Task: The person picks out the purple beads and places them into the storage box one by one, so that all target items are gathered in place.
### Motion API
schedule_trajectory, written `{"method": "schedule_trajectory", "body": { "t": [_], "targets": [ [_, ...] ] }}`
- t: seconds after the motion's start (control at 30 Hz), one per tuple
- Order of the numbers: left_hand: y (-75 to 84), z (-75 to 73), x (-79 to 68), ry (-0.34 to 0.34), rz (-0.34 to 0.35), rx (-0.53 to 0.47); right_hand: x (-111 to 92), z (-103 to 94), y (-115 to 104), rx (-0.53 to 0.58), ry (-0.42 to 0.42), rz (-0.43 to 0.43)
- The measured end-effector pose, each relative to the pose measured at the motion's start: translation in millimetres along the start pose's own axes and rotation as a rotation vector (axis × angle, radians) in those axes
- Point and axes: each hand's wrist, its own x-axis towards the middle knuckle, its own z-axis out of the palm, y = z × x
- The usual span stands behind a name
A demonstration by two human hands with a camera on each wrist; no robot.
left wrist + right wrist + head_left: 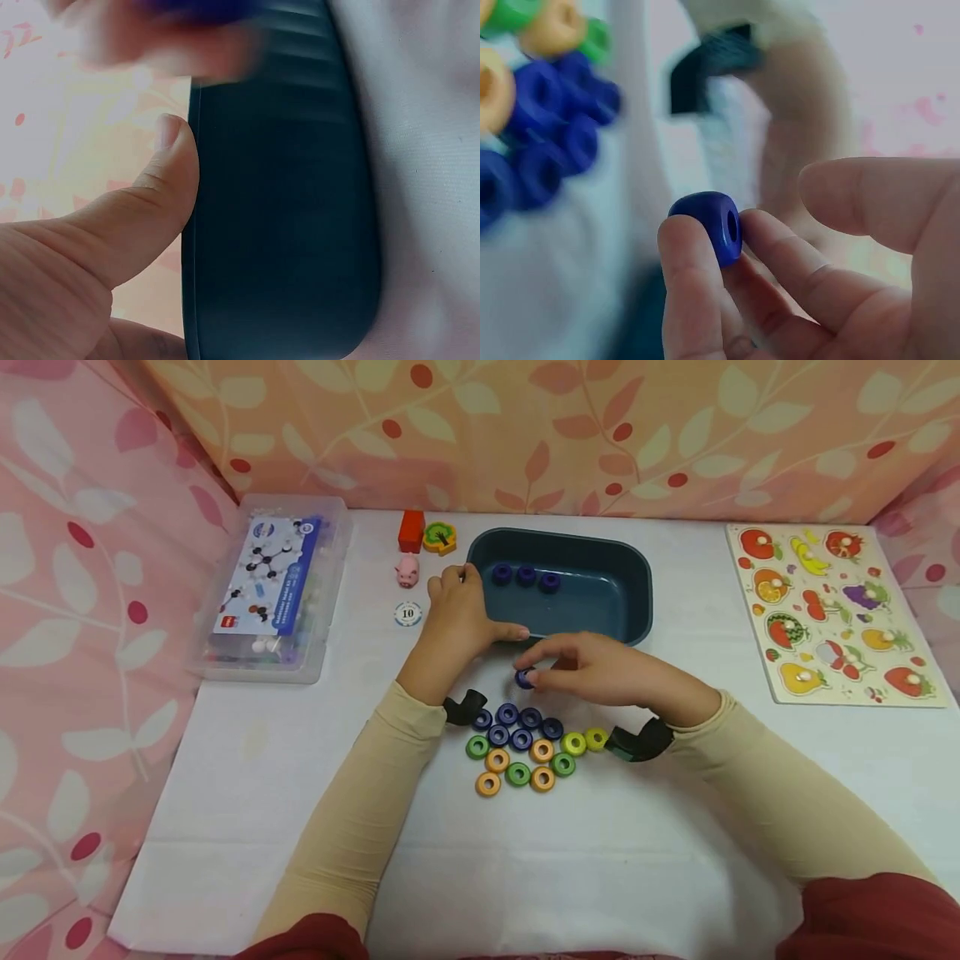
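Note:
My right hand (603,670) pinches a dark blue ring bead (709,221) between its fingertips, just in front of the dark teal tub (600,539). My left hand (459,618) grips that tub at its near left corner. Its thumb (169,176) lies along the near rim, and the other fingers bend over the left rim. Inside the tub, near its left end, three blue beads (527,576) sit in a row. Between the forearms on the white cloth lies a group of loose ring beads: blue (507,715), green (518,774), orange (488,784) and yellow (573,743).
Left of the tub are a red block (411,532), a tree piece (440,538), a pink pig figure (407,571) and a chip marked 10 (408,614). A clear plastic kit box (300,668) lies far left. A fruit puzzle board (836,614) lies at right.

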Motion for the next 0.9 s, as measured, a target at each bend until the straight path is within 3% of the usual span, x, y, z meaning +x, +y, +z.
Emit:
{"method": "schedule_trajectory", "body": {
  "t": [0.2,0.3,0.4,0.63,0.77,0.9],
  "targets": [
    [1.0,2.5,0.9,-0.014,-0.012,-0.011,-4,-60.4,-2,0.002,0.164,0.168],
    [1.4,2.7,0.8,-0.013,-0.020,-0.012,11,-88.1,6,0.024,0.152,0.221],
    [1.9,1.5,0.2,-0.011,-0.029,-0.009,34,-104.9,16,0.054,0.085,0.240],
    [0.3,-0.1,1.4,-0.024,-0.028,-0.009,78,-109.0,30,0.077,-0.062,0.284],
    [1.1,0.4,3.5,-0.027,-0.026,-0.014,84,-107.1,31,0.099,-0.062,0.272],
    [1.7,0.5,3.7,-0.034,-0.033,-0.012,73,-105.2,28,0.107,0.001,0.259]
  ]
}}
